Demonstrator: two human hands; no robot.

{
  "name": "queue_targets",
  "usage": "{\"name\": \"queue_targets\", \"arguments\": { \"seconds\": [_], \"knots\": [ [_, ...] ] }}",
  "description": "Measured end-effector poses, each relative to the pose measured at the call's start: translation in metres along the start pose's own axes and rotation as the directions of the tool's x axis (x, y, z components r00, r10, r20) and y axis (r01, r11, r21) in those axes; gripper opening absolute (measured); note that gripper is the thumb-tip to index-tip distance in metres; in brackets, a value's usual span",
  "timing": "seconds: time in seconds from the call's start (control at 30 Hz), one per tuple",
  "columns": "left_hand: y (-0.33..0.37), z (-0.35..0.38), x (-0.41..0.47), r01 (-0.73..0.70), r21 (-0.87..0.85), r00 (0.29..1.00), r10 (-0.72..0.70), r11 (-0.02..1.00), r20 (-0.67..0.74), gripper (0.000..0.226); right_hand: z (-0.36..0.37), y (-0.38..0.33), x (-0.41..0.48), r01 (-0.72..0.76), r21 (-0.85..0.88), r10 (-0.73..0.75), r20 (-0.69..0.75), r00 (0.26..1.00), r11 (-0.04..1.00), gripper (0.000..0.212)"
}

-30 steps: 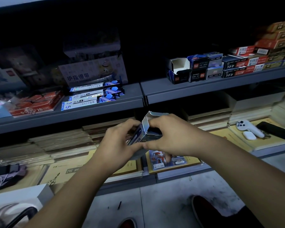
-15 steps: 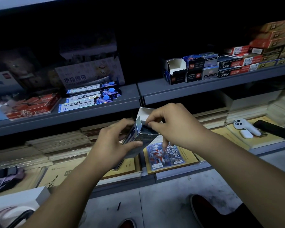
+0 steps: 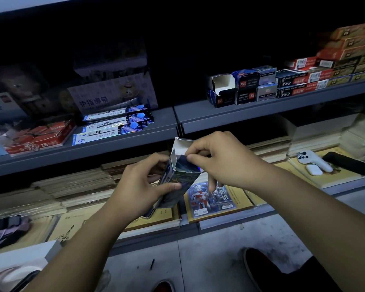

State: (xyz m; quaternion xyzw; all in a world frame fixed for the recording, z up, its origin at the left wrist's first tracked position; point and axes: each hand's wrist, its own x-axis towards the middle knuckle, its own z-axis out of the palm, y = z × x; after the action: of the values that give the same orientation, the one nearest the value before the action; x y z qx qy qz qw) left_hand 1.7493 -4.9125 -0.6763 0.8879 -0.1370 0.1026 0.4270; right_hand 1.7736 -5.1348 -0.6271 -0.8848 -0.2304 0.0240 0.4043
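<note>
A small dark blue printed carton is held in front of the lower shelf, its white-lined top flaps standing open. My left hand grips the carton's body, thumb across its front face. My right hand pinches one of the flaps at the open top between thumb and forefinger. What is inside the carton is hidden.
The grey middle shelf carries blue pen packs and an open empty box beside stacked cartons. Notebooks, a white controller and a black phone lie on the bottom shelf. Shoes stand on the floor below.
Both hands lifted the carton slightly and tilted it upright. My right hand moved from the carton's side to its open top and now pinches a flap.
</note>
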Motion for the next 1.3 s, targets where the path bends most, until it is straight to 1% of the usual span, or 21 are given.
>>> {"name": "queue_targets", "arguments": {
  "seconds": [0.17, 0.23, 0.3, 0.4, 0.47, 0.57, 0.7, 0.8, 0.93, 1.03, 1.13, 1.3],
  "knots": [
    [0.002, 0.002, 0.002, 0.009, -0.038, 1.0, -0.01, 0.999, -0.026, 0.048, 0.001, -0.002, 0.001, 0.073, -0.179, -0.097, -0.13, 0.987, 0.981, 0.019],
    [0.0, 0.0, 0.003, 0.022, -0.028, 0.999, -0.023, 0.999, -0.037, 0.048, -0.003, -0.003, 0.002, 0.092, -0.231, -0.139, -0.198, 0.97, 0.969, 0.019],
    [-0.002, -0.002, 0.002, 0.029, -0.012, 0.999, -0.03, 1.0, -0.042, 0.048, -0.004, -0.004, 0.001, 0.108, -0.255, -0.165, -0.215, 0.963, 0.961, 0.018],
    [-0.002, -0.002, 0.001, 0.028, 0.001, 0.998, -0.028, 1.0, -0.053, 0.048, -0.001, -0.007, -0.003, 0.144, -0.246, -0.184, -0.151, 0.971, 0.959, 0.014],
    [0.0, -0.002, 0.0, 0.021, 0.016, 0.999, -0.02, 1.0, -0.048, 0.047, 0.002, -0.007, -0.003, 0.142, -0.235, -0.171, -0.11, 0.979, 0.962, 0.012],
    [0.001, -0.001, 0.0, 0.005, 0.051, 0.999, -0.003, 0.999, -0.038, 0.047, 0.006, -0.006, -0.002, 0.125, -0.225, -0.149, -0.094, 0.984, 0.966, 0.021],
    [0.001, -0.001, 0.0, -0.003, 0.068, 0.999, 0.007, 0.998, -0.049, 0.046, 0.01, -0.007, -0.002, 0.113, -0.193, -0.124, -0.049, 0.991, 0.975, 0.024],
    [-0.001, -0.003, 0.001, -0.04, 0.121, 0.998, 0.044, 0.992, -0.038, 0.047, 0.014, -0.007, -0.002, 0.122, -0.213, -0.114, 0.047, 0.992, 0.97, 0.03],
    [0.001, -0.004, 0.0, -0.107, 0.225, 0.993, 0.114, 0.969, -0.02, 0.048, 0.017, -0.006, -0.002, 0.088, -0.29, -0.04, 0.17, 0.985, 0.953, 0.024],
    [0.001, -0.002, -0.001, -0.132, 0.263, 0.991, 0.136, 0.956, 0.003, 0.047, 0.017, -0.007, -0.004, 0.064, -0.217, -0.014, 0.224, 0.975, 0.974, 0.03],
    [0.001, -0.001, 0.0, -0.143, 0.273, 0.989, 0.147, 0.951, 0.003, 0.047, 0.016, -0.009, -0.004, 0.069, -0.178, -0.022, 0.25, 0.968, 0.982, 0.031],
    [0.002, 0.001, -0.001, -0.151, 0.284, 0.988, 0.155, 0.947, 0.008, 0.045, 0.018, -0.009, -0.003, 0.042, -0.171, 0.007, 0.276, 0.961, 0.984, 0.034]
  ]
}}
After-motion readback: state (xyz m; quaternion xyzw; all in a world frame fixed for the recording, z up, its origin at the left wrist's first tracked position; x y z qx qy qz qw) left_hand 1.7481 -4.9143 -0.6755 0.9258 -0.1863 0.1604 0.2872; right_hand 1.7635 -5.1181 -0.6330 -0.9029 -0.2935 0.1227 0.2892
